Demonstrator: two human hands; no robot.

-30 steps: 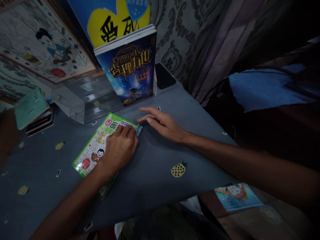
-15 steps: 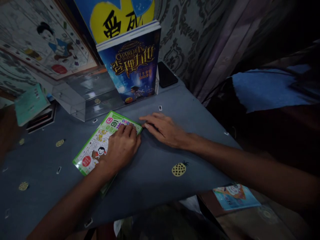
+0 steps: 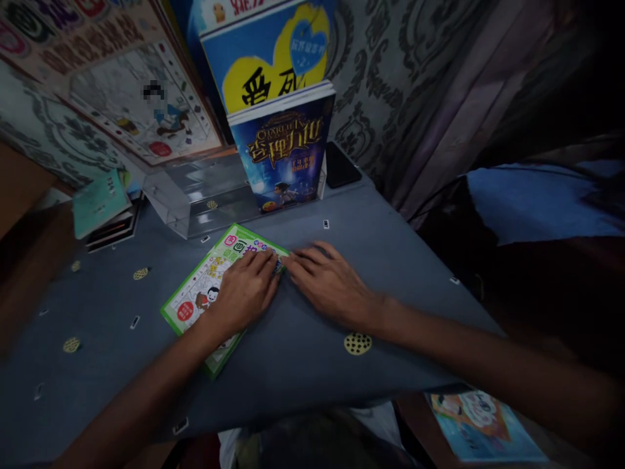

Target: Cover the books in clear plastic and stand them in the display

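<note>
Head view took in a dark, fruit-patterned tabletop (image 3: pixel 303 371). Clockwise from the green-edged book (image 3: pixel 208 280), a large picture book (image 3: pixel 122 85) stood at 11 o'clock, behind the lower tier of a clear stand (image 3: pixel 215 182). That stand carried upright dark-blue books (image 3: pixel 288 156) at 1 o'clock, a blue-and-yellow book (image 3: pixel 278 58) rising behind them. The green-edged book itself lay aslant on the tabletop, under and beside the hands. Across its cover rested the left hand (image 3: pixel 247 283), palm down, fingers together and slightly bent; whether they pinched anything could not be told. At its 2 o'clock corner were the right hand's (image 3: pixel 336 286) loosely bent fingers, their closure unclear. Between 1 and 2 o'clock lay a black phone (image 3: pixel 343 166).
</note>
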